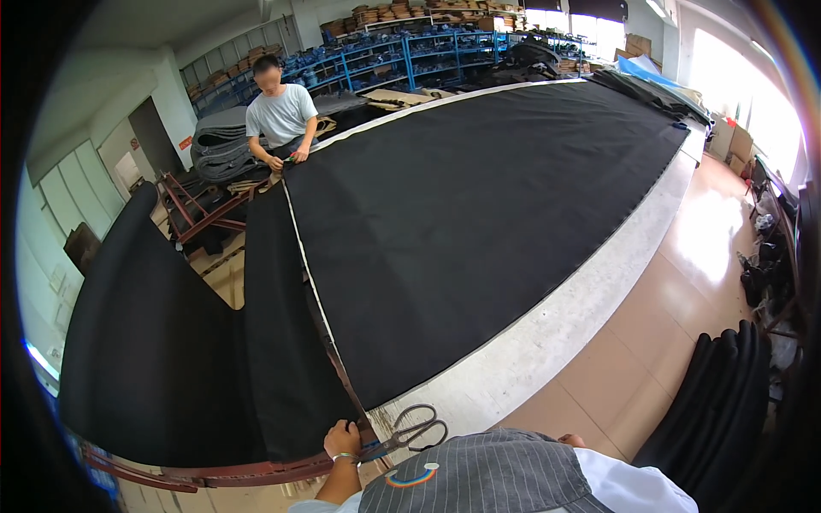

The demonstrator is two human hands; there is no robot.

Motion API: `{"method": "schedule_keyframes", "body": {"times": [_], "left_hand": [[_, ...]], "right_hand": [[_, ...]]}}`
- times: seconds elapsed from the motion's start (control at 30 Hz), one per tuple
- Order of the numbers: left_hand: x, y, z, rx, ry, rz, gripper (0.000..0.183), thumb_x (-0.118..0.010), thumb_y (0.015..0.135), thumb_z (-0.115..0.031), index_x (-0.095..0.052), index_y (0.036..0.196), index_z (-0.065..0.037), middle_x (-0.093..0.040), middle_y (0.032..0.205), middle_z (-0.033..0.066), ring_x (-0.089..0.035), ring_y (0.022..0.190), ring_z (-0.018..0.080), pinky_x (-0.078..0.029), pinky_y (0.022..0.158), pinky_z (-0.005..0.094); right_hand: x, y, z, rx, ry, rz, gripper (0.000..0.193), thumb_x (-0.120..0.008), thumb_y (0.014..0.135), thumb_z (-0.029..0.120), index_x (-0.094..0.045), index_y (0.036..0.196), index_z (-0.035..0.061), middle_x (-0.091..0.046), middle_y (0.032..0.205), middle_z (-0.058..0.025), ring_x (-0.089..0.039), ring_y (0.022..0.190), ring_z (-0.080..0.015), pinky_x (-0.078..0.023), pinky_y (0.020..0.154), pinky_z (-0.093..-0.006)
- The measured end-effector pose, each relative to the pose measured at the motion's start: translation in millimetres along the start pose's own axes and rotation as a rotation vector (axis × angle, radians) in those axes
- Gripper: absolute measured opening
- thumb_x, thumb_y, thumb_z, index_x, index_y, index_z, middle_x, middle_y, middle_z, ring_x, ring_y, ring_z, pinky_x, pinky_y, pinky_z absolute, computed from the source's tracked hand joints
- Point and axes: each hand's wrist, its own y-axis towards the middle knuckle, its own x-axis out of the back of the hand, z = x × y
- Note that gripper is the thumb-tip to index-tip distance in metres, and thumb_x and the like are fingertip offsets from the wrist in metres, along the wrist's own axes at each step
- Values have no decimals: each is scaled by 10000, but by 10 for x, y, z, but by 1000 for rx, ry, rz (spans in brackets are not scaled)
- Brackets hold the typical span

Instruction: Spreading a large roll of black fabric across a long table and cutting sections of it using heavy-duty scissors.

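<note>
A wide sheet of black fabric lies spread over a long pale table. Left of the table's end, more black fabric hangs down from a large roll. My left hand is at the near corner of this hanging fabric, its fingers curled over the edge. Close to its right, dark metal scissors rest at the table's corner, with their loop handles toward the table; my left hand appears apart from the handles. Of my right hand only a small part shows beyond my striped apron, its fingers hidden.
Across the table's far left corner a co-worker holds something small at the fabric edge. A red metal frame stands beside the roll. Black rolls lie on the tiled floor at right. Blue shelves line the back.
</note>
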Motion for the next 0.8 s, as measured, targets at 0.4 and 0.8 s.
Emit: {"method": "schedule_keyframes", "body": {"times": [0.4,0.8], "left_hand": [[-3,-61,-58,-44,-4,-56,242,-571,767,-295,-662,841,-84,-642,796,172,-610,766,354,-475,699,458],[157,-26,69,-3,13,236,288,-499,815,-321,-651,871,-82,-651,875,153,-613,858,346,-474,733,447]], "right_hand": [[1279,-39,1662,550,315,-1168,195,-524,779,5,-573,966,31,-555,971,-147,-516,959,-319,-420,840,-403],[1542,103,2695,164,241,-852,286,-615,760,286,-632,1016,159,-492,1243,-38,-317,1268,-228,-167,1014,-639]]}}
